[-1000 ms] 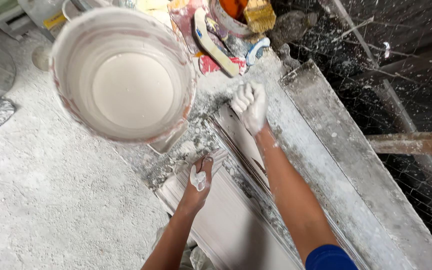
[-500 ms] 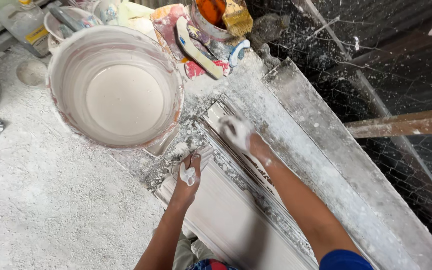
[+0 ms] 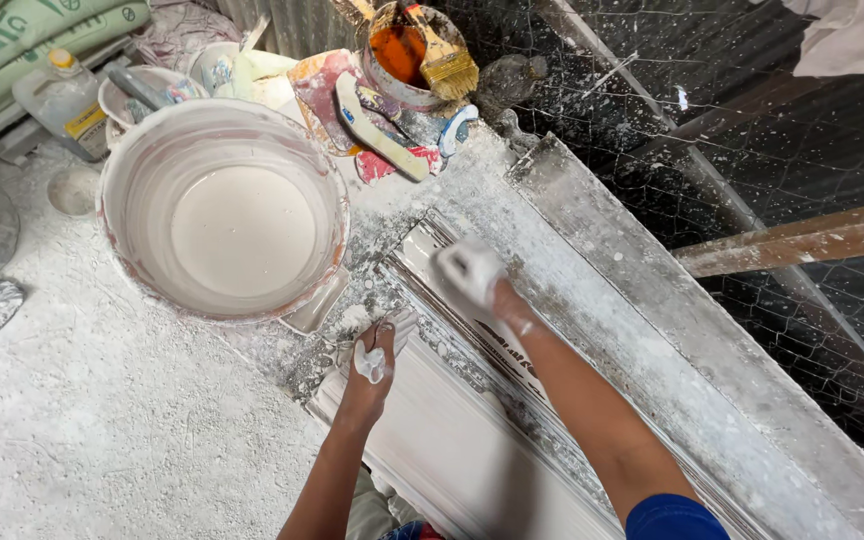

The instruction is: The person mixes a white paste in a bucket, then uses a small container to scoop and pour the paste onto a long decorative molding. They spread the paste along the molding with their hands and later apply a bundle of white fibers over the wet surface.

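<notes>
I'm pressing my right hand (image 3: 469, 270), plaster-coated and blurred so I can't tell how far the fingers are spread, onto the upper end of the long white ribbed mould (image 3: 472, 400), which is running from 11 o'clock down to 5 o'clock in front of me. My left hand (image 3: 377, 355) is lying flat and open on the mould's left edge, gripping nothing, wet plaster on its back. The big bucket of white mix (image 3: 222, 205) is sitting at 10 o'clock, just beside the left hand.
</notes>
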